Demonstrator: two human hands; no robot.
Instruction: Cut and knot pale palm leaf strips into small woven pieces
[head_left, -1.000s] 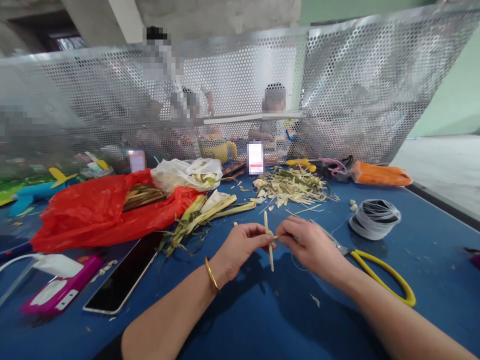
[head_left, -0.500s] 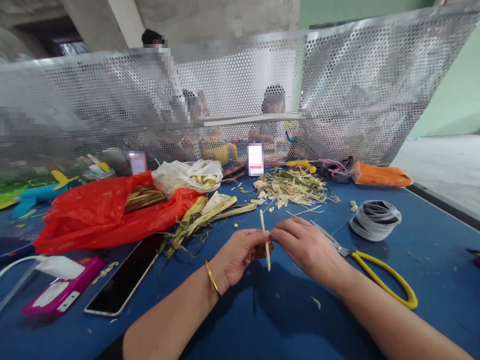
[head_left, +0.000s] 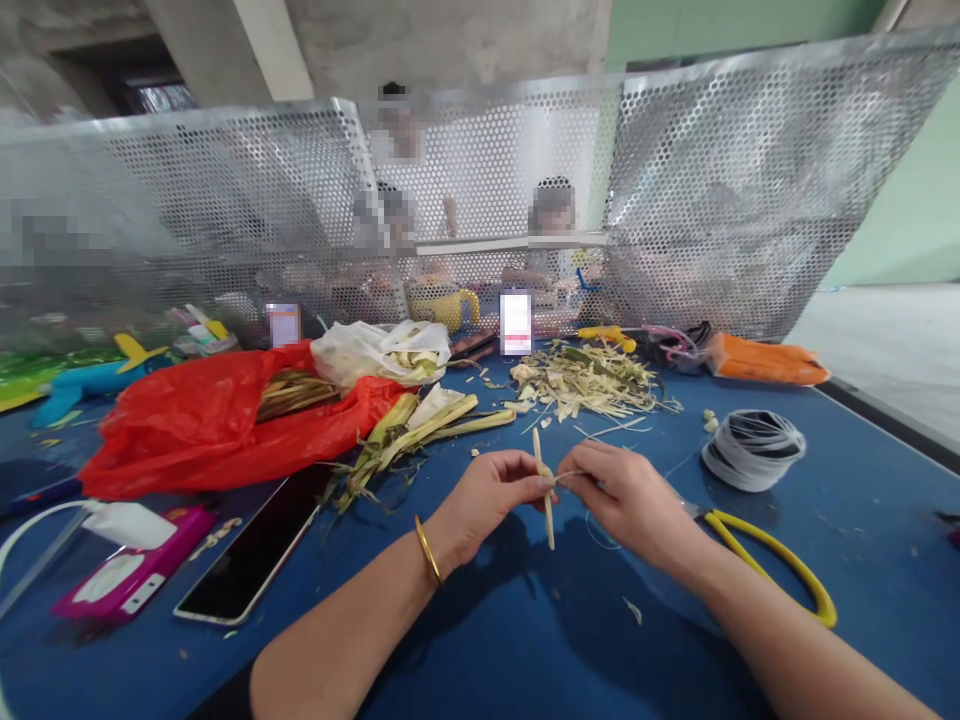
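Between thumb and fingers, my left hand (head_left: 491,500) pinches a pale plant stalk (head_left: 549,518) near its middle; it stands almost upright above the table. A gold bangle (head_left: 427,550) circles that wrist. Just to the right, my right hand (head_left: 626,500) is closed on a thin pale strand (head_left: 568,474) that runs to the stalk's wrapped middle. Below the right fingers hangs a loop of fine thread (head_left: 600,532). Scissors with yellow handles (head_left: 784,550) lie by the right forearm, their blades mostly hidden behind the hand.
On the blue table (head_left: 480,650) are a red plastic bag (head_left: 180,420), cut stalks (head_left: 412,430), a heap of shavings (head_left: 592,380) and a roll of grey cord (head_left: 754,450). A black phone (head_left: 251,555) and magenta power strip (head_left: 135,570) lie left. Behind a perforated screen (head_left: 712,200) sit people.
My right hand has drawn slightly away from the stalk, so the strand between them now shows. Both hands sit a little further right in view. A person behind the screen has moved right.
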